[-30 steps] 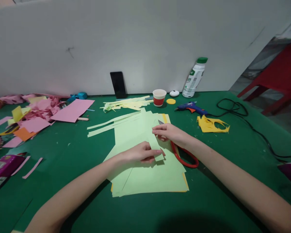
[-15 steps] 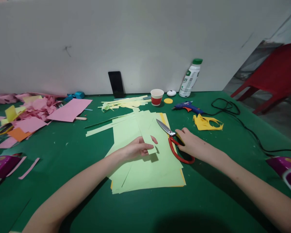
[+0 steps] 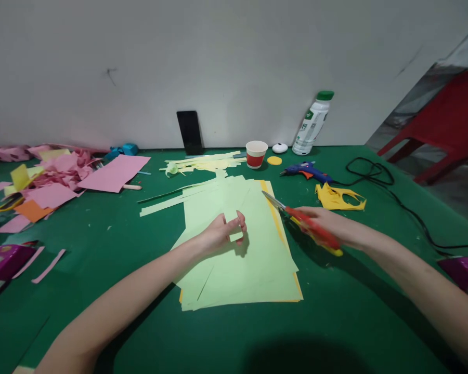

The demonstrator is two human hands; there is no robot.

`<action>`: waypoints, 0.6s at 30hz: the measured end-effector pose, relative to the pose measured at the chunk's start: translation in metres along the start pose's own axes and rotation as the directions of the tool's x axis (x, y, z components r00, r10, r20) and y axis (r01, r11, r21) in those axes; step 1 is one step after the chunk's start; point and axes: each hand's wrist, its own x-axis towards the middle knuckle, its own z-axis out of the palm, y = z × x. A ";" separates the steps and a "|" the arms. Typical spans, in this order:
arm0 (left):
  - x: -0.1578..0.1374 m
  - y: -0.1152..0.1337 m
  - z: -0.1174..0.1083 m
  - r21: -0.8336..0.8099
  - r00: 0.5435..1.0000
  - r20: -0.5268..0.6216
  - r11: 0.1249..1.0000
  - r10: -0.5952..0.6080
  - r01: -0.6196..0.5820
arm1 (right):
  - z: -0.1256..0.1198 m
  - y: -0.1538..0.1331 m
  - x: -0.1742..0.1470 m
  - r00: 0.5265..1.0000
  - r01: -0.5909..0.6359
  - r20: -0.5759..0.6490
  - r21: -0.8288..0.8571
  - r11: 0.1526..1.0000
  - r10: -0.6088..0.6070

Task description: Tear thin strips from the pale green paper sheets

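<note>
My left hand (image 3: 222, 232) pinches a small strip of pale green paper (image 3: 236, 236) between thumb and fingers, just above a stack of pale green sheets (image 3: 234, 280). Yellow-orange sheets show at the stack's edges. To the right, my right hand (image 3: 320, 218) grips scissors (image 3: 315, 229) with red and yellow handles. The blades look closed and point up and left over the stack's right edge. Motion blurs the handles a little. Long pale green paper strips (image 3: 161, 206) lie at the stack's upper left.
A paper cup (image 3: 256, 156), a white bottle (image 3: 313, 124), a black phone (image 3: 190, 132) and a blue glue gun (image 3: 306, 171) stand or lie along the back. A yellow paper scrap (image 3: 340, 198) is at right, near a black cord (image 3: 405, 205). Pink paper scraps (image 3: 68, 174) heap at left.
The scissors have lifted from the stack and turned in my right hand, shifting right. My left hand has moved slightly up, and the paper strip in it now looks shorter.
</note>
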 end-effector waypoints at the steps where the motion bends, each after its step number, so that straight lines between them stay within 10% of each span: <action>1: 0.000 0.001 0.000 0.010 0.999 -0.025 1.000 0.020 -0.020 | -0.001 0.002 -0.002 0.999 0.027 0.027 0.120 0.992 -0.031; 7: 0.000 0.016 0.007 0.092 0.958 -0.232 0.984 0.170 -0.153 | 0.021 -0.006 -0.016 0.977 0.190 -0.035 0.586 0.788 -0.209; 11: -0.002 0.027 0.015 0.106 0.892 -0.373 0.966 0.257 -0.234 | 0.044 -0.024 -0.034 0.956 0.083 0.119 0.768 0.635 -0.270; 18: -0.007 0.045 0.005 -0.019 0.826 -0.463 0.928 0.321 -0.371 | 0.075 -0.042 -0.048 0.708 -0.197 0.491 0.828 0.525 -0.507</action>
